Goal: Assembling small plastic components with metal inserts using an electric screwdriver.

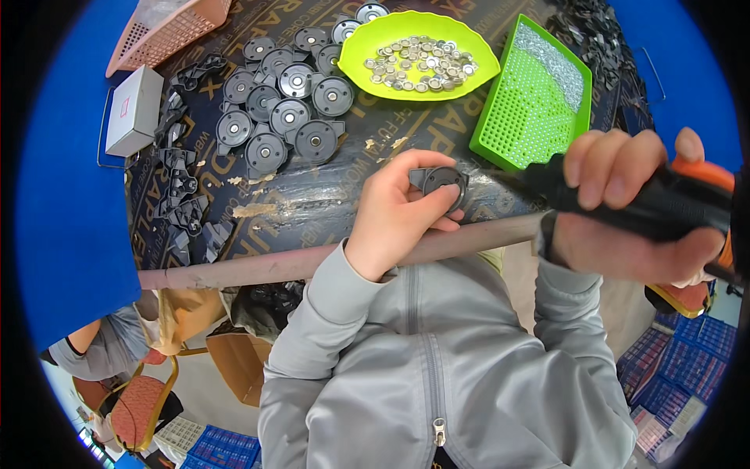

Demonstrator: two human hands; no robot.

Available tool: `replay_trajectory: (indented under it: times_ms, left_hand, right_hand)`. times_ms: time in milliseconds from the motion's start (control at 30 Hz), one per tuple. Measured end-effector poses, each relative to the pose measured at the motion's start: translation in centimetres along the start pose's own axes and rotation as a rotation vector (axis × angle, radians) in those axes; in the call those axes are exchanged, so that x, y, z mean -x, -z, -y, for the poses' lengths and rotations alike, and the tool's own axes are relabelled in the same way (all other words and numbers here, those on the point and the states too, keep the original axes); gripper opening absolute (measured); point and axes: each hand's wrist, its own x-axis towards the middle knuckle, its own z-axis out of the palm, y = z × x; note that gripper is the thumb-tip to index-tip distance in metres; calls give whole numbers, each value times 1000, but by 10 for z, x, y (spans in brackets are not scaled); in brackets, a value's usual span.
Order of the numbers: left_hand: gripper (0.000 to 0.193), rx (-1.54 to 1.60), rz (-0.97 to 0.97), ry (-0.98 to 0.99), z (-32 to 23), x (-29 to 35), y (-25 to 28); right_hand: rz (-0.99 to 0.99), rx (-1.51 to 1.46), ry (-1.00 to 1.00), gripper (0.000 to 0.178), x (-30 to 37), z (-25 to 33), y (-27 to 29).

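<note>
My left hand (387, 223) is closed on a dark grey round plastic part (437, 181) with a side tab, its thumb pressed on the disc near the table's front edge. On the right, my right hand (629, 254) wraps around a black and orange power screwdriver (656, 202). The tool's dark front end points left toward the part, apart from it, and its tip is hard to make out. Beyond my left hand, several similar round grey parts (289, 116) lie grouped on the dark printed table (328, 199).
A yellow-green bowl (355, 66) holds small round metal pieces. Beside it, a green perforated tray (519, 129) has silver screws heaped at its far end. Black plastic pieces (183, 184) lie at left, near a white box (134, 113) and a pink basket (168, 39). More black pieces (598, 43) lie far right.
</note>
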Motion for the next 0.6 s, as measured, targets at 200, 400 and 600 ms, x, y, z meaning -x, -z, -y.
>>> replay_trajectory:
  times_ms: [200,400,600]
  left_hand:
    - [25,-25,1,-4,0,0,0]
    - [24,4,14,-23,4,0,0]
    - [23,6,25,-28,4,-1,0]
  right_hand:
    - [69,43,-27,68,5,-11,-14]
    - [88,10,-11,68,6,-17,-20]
    - [22,4,-33,66,7,-21,-24]
